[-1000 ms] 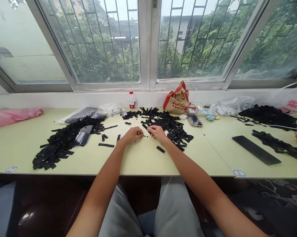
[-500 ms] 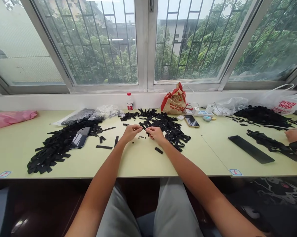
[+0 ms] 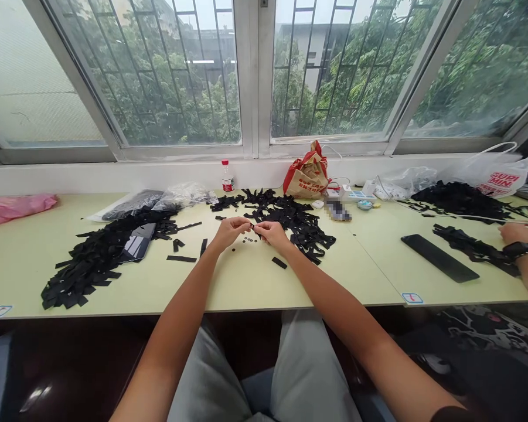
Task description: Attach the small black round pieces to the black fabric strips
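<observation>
My left hand (image 3: pixel 230 233) and my right hand (image 3: pixel 272 234) meet above the table, fingertips pinched round a short black fabric strip (image 3: pixel 254 228). Most of that strip is hidden by the fingers. Several tiny dark rings (image 3: pixel 250 240) lie on the table just below the hands. Behind and to the right of them spreads a loose heap of black strips (image 3: pixel 305 225). One single strip (image 3: pixel 279 262) rests under my right wrist, and another strip (image 3: pixel 181 258) lies to the left of my left forearm.
A long pile of black strips (image 3: pixel 85 264) covers part of a dark tablet-like slab (image 3: pixel 139 243) on the left. A red-capped bottle (image 3: pixel 227 177) and a paper bag (image 3: pixel 306 176) stand at the back. On the right are a black flat bar (image 3: pixel 439 258) and another person's hand (image 3: pixel 514 233).
My hands have drawn closer together, and the strip between them shows less. The whole view has shifted slightly. The other person's hand at the right stays near the black strips there.
</observation>
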The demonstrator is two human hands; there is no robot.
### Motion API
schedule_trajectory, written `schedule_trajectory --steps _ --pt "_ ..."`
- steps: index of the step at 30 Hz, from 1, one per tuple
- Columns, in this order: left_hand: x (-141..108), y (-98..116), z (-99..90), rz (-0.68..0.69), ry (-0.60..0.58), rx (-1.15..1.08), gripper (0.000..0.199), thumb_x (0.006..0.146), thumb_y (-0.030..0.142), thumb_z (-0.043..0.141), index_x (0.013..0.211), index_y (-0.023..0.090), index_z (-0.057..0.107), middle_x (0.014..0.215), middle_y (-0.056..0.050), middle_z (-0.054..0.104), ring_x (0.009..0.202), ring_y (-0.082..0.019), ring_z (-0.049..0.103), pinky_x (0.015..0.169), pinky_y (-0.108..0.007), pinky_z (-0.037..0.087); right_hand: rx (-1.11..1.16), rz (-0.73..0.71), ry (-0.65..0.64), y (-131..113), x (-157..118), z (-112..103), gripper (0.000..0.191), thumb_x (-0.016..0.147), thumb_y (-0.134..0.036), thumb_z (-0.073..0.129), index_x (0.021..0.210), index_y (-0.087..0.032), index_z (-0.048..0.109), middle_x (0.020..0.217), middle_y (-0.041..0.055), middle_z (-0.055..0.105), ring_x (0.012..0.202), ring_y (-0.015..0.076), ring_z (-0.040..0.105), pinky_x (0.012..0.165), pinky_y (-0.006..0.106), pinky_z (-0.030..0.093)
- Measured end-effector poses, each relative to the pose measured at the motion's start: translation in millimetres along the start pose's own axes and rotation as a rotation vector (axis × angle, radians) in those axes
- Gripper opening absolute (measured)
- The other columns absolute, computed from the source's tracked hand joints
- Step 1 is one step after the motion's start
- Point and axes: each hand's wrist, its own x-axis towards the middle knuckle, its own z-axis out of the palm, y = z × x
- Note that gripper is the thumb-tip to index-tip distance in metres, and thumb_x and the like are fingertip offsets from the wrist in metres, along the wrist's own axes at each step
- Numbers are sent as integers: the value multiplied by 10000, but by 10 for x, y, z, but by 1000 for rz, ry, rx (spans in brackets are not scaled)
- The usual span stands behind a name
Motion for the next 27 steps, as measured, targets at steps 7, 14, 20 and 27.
schedule_trajectory --steps 7,14,20,27 --pt "-2 20 -6 -12 8 38 318 800 453 691 905 157 742 817 -62 723 763 -176 644 736 -319 525 -27 -12 -13 12 4 -4 345 715 -481 727 826 -154 745 624 1 588 514 92 403 474 244 284" --pt "-5 52 23 -53 47 -7 313 776 445 708 887 154 733 805 -59 705 763 -176 635 732 -326 526 -34 6 -38 0 -11 -14 327 727 -465 719 833 -157 745 580 -15 537 506 95 393 462 244 264" --pt "-21 58 35 -76 9 -44 298 777 439 714 878 159 724 820 -58 709 766 -176 650 753 -335 525 -21 21 -47 0 -8 -12 338 718 -485 728 844 -171 737 606 -13 550 519 98 405 464 241 260" --pt "-33 47 35 -126 -26 -98 316 775 452 728 887 156 713 836 -76 714 795 -201 677 778 -360 534 -7 28 -45 -21 -20 -14 359 702 -501 742 846 -172 738 582 -22 532 506 94 388 460 244 254"
